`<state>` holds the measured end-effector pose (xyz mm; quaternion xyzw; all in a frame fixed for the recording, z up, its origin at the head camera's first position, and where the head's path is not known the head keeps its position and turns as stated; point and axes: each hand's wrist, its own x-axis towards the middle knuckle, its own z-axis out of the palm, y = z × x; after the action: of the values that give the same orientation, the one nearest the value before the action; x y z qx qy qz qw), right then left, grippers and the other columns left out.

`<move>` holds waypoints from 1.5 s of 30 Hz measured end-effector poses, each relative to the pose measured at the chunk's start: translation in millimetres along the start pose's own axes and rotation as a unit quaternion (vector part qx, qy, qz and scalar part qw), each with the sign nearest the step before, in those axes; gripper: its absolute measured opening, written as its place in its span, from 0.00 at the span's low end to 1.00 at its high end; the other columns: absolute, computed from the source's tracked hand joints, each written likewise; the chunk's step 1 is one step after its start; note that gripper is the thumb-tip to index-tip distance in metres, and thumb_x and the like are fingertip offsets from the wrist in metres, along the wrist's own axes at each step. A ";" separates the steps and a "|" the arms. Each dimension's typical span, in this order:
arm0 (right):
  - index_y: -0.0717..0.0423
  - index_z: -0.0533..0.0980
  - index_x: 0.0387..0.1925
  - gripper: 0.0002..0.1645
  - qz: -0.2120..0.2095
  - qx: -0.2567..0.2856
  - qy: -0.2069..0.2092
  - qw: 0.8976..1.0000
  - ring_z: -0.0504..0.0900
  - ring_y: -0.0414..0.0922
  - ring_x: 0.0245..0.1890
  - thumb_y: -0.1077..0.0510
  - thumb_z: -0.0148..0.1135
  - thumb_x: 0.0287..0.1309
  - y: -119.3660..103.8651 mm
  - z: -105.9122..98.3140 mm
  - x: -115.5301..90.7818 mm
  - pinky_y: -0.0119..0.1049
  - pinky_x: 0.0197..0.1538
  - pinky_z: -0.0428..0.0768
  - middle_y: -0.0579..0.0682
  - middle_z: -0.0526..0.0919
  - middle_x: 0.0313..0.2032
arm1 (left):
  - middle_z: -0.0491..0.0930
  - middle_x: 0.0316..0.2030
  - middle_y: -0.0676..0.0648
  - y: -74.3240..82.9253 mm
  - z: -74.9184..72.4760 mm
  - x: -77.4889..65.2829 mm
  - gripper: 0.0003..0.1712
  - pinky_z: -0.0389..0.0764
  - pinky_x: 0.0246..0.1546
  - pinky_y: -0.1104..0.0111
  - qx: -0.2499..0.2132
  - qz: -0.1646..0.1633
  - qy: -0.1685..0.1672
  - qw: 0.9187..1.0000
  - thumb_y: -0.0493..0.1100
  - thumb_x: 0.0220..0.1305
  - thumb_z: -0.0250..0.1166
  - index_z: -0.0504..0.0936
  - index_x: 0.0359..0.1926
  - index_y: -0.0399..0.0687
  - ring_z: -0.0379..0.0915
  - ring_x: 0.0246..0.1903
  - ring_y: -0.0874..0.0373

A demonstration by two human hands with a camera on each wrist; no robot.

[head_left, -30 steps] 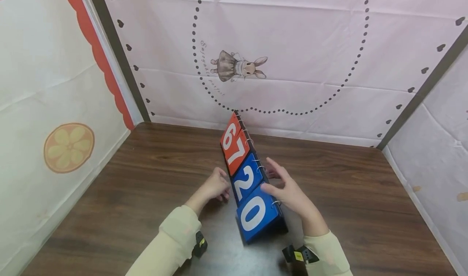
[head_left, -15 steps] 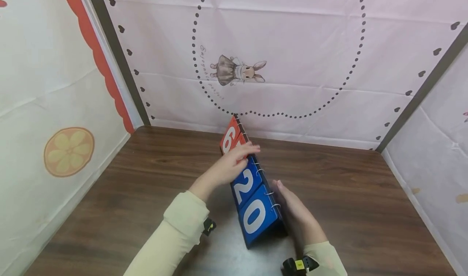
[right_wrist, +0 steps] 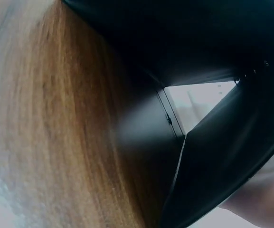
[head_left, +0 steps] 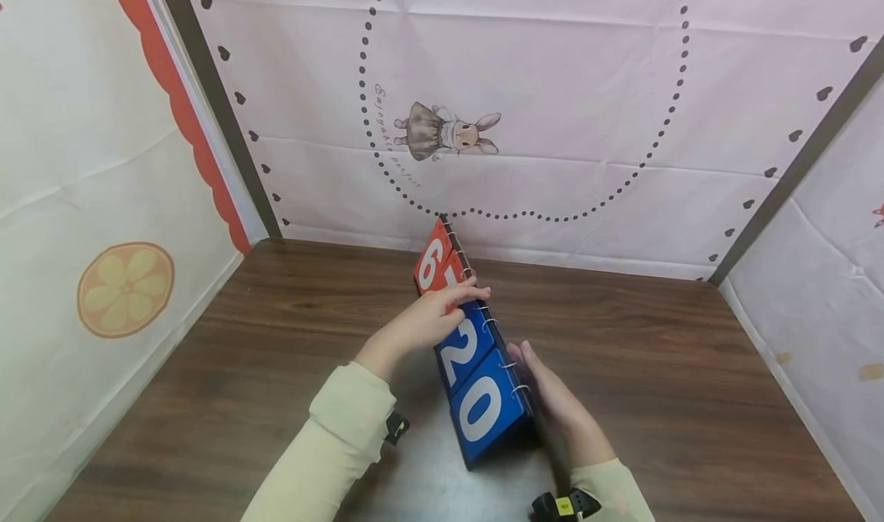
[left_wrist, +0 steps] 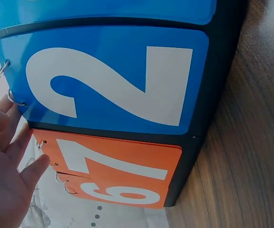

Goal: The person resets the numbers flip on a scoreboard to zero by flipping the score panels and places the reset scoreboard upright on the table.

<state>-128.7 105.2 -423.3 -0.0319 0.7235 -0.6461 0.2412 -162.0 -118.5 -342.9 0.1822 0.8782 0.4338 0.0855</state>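
Note:
A tabletop flip scoreboard point(head_left: 476, 376) stands like a tent on the table, running away from me at a slant. Its red cards point(head_left: 431, 261) show 6 and, partly covered, 7; the blue cards point(left_wrist: 113, 80) read 2 and 0. My left hand point(head_left: 428, 318) grips the top ridge near the middle, thumb on the card side and fingers reaching over the ringed edge. Along the back panel, my right hand point(head_left: 555, 399) lies with fairly straight fingers; its contact there is partly hidden. The right wrist view looks through the board's dark hollow inside point(right_wrist: 222, 156).
The brown wooden table point(head_left: 663, 368) extends on both sides of the scoreboard. Behind it hangs a pink cloth wall point(head_left: 566, 107) with a printed rabbit, close to the board's far end. White cloth walls point(head_left: 62, 161) close off the left and right.
My left hand has gone from the table beside the board up onto its top ridge. My right hand has left the front of the 0 card and dropped behind the back panel.

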 end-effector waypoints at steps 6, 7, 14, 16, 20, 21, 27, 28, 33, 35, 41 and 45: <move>0.57 0.51 0.70 0.50 -0.010 -0.002 0.003 1.000 0.46 0.61 0.68 0.26 0.31 0.60 -3.9 -0.2 -1.2 0.62 0.64 0.39 0.57 0.52 0.69 | 0.55 0.68 0.57 0.2 -2.2 1.1 0.23 0.65 0.56 0.48 0.021 0.012 -0.004 1.000 0.39 0.65 0.53 0.73 0.60 0.60 0.50 0.67 0.51; 0.57 0.51 0.70 0.50 -0.012 -0.004 0.004 1.000 0.47 0.61 0.68 0.26 0.30 0.60 -4.5 -0.1 -1.2 0.62 0.64 0.39 0.57 0.52 0.69 | 0.55 0.68 0.57 0.6 -2.5 1.1 0.23 0.65 0.56 0.48 0.026 0.012 -0.003 1.000 0.39 0.65 0.53 0.73 0.60 0.60 0.50 0.67 0.51; 0.56 0.48 0.71 0.48 -0.009 0.001 0.006 1.000 0.46 0.62 0.68 0.27 0.29 0.61 -10.0 1.1 -1.9 0.63 0.64 0.39 0.59 0.49 0.70 | 0.54 0.68 0.58 2.6 -2.3 0.8 0.23 0.67 0.55 0.51 0.045 0.012 -0.001 0.999 0.40 0.65 0.54 0.73 0.60 0.62 0.51 0.67 0.52; 0.54 0.46 0.71 0.49 -0.011 0.011 0.008 1.000 0.45 0.63 0.68 0.26 0.29 0.60 -12.8 0.6 -2.1 0.64 0.63 0.39 0.59 0.47 0.70 | 0.54 0.68 0.59 2.5 -1.6 1.1 0.23 0.68 0.55 0.50 0.051 0.012 0.001 0.999 0.40 0.65 0.54 0.73 0.60 0.62 0.51 0.66 0.51; 0.49 0.44 0.72 0.48 -0.029 0.043 0.017 0.999 0.45 0.62 0.68 0.26 0.31 0.59 -18.5 -1.9 -2.6 0.64 0.63 0.39 0.56 0.46 0.71 | 0.54 0.68 0.60 2.2 0.1 2.1 0.23 0.68 0.55 0.49 0.059 0.008 0.005 0.998 0.41 0.65 0.54 0.72 0.60 0.65 0.51 0.67 0.51; 0.49 0.45 0.72 0.47 -0.036 0.053 0.021 0.998 0.45 0.61 0.68 0.26 0.31 0.60 -19.7 -2.7 -2.6 0.63 0.64 0.40 0.55 0.47 0.71 | 0.53 0.68 0.61 2.1 0.5 2.4 0.23 0.68 0.55 0.49 0.060 0.007 0.005 0.998 0.41 0.65 0.54 0.72 0.60 0.65 0.51 0.67 0.51; 0.48 0.49 0.71 0.44 -0.065 0.104 0.056 0.991 0.50 0.59 0.68 0.29 0.36 0.62 -23.2 -8.6 -4.0 0.60 0.65 0.43 0.52 0.50 0.70 | 0.56 0.67 0.62 2.3 1.5 3.1 0.22 0.66 0.55 0.48 0.066 0.007 0.009 0.998 0.42 0.65 0.55 0.73 0.59 0.65 0.50 0.67 0.55; 0.48 0.49 0.71 0.43 -0.071 0.115 0.060 0.989 0.52 0.59 0.67 0.30 0.36 0.62 -23.1 -10.0 -4.7 0.60 0.65 0.44 0.52 0.50 0.70 | 0.58 0.66 0.62 2.2 1.5 3.1 0.22 0.66 0.55 0.48 0.070 0.012 0.012 0.997 0.42 0.65 0.55 0.74 0.59 0.64 0.50 0.67 0.56; 0.50 0.50 0.70 0.37 -0.101 0.169 0.073 0.978 0.57 0.55 0.66 0.36 0.34 0.67 -25.0 -18.9 -10.3 0.59 0.65 0.45 0.49 0.52 0.69 | 0.62 0.64 0.60 4.4 2.2 2.9 0.15 0.68 0.56 0.54 0.105 0.038 0.033 0.993 0.47 0.66 0.55 0.78 0.52 0.59 0.50 0.66 0.60; 0.53 0.48 0.70 0.36 -0.123 0.193 0.075 0.971 0.57 0.55 0.65 0.39 0.34 0.69 -27.8 -21.8 -12.8 0.56 0.66 0.48 0.50 0.51 0.70 | 0.62 0.65 0.58 8.1 3.5 3.6 0.17 0.70 0.54 0.54 0.129 0.031 0.040 0.990 0.55 0.64 0.56 0.78 0.50 0.59 0.52 0.65 0.58; 0.55 0.42 0.71 0.34 -0.186 0.280 0.059 0.940 0.61 0.50 0.64 0.45 0.32 0.71 -44.3 -22.4 -20.9 0.40 0.65 0.59 0.52 0.50 0.69 | 0.70 0.56 0.53 28.3 13.0 9.7 0.47 0.72 0.49 0.58 0.217 -0.002 0.057 0.975 0.77 0.39 0.61 0.69 0.57 0.56 0.61 0.54 0.56; 0.53 0.40 0.71 0.33 -0.215 0.303 0.051 0.927 0.57 0.50 0.65 0.47 0.33 0.71 -54.1 -18.3 -24.5 0.39 0.65 0.59 0.51 0.48 0.69 | 0.69 0.58 0.51 38.7 18.7 12.5 0.61 0.63 0.57 0.50 0.236 0.010 0.054 0.970 0.77 0.34 0.64 0.54 0.69 0.61 0.59 0.57 0.53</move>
<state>-128.7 122.0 -363.5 -0.0793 0.4800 -0.8718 0.0571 -158.3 -78.4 -323.5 0.1819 0.9573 0.2242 -0.0119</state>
